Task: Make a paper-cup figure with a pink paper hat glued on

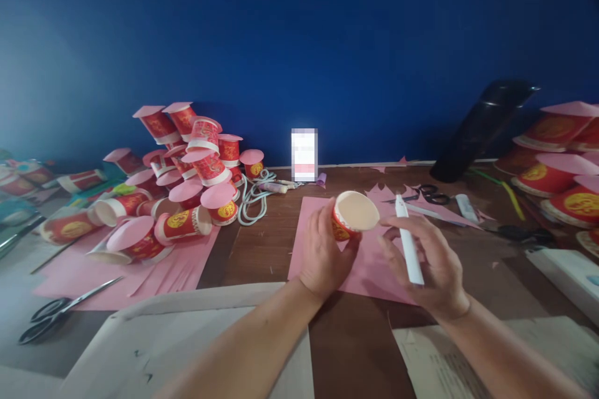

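My left hand [324, 252] is closed around a red paper cup [344, 229] with gold print. The cup is tilted, its pale round end facing up and towards me. In my right hand [435, 262], just right of the cup, a white pen-shaped tube [410, 255] is gripped between thumb and fingers. Its narrow tip points up and away from me, apart from the cup. Under both hands lies a pink paper sheet [304, 218] on the brown table [262, 249].
Several red cups with pink paper discs [208, 165] are piled at left, with more cups [552, 181] at right. Scissors [65, 308] lie front left. A white cord [253, 202], pink scraps [435, 202], black scissors [433, 193] and a dark bottle [480, 134] are towards the back.
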A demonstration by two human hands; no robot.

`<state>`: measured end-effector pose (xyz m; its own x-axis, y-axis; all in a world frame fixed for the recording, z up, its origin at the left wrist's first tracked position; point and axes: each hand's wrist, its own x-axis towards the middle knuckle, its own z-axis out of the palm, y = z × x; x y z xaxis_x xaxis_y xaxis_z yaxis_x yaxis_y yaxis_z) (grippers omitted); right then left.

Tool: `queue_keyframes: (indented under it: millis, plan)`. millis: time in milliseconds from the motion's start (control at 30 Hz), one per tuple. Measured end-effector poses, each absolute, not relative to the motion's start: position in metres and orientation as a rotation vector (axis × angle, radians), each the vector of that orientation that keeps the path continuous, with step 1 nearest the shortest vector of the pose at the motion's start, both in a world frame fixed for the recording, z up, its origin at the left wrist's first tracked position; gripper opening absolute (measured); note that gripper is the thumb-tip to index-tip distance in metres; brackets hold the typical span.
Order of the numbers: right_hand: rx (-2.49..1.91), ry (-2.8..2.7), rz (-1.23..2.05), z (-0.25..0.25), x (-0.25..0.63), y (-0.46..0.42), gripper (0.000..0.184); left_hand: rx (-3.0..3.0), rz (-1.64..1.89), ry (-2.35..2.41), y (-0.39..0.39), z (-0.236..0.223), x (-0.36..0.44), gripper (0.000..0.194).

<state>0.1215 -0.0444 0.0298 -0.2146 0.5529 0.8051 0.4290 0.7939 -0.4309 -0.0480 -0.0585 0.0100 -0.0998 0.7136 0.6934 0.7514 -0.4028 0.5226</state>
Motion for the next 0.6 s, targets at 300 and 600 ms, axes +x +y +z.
queue_keyframes:
  millis: [300, 600]
  plan:
    - [-0.995, -1.903, 0.116, 0.028, 0.124, -0.034, 0.030, -2.039, -1.299, -2.209, -0.051, 0.067, -0.108, 0.062]
    - [-0.991, -1.965, 0.132, 0.026, 0.119, -0.035, 0.029, -2.572, -0.584, -2.323, -0.073, 0.101, -0.136, 0.053]
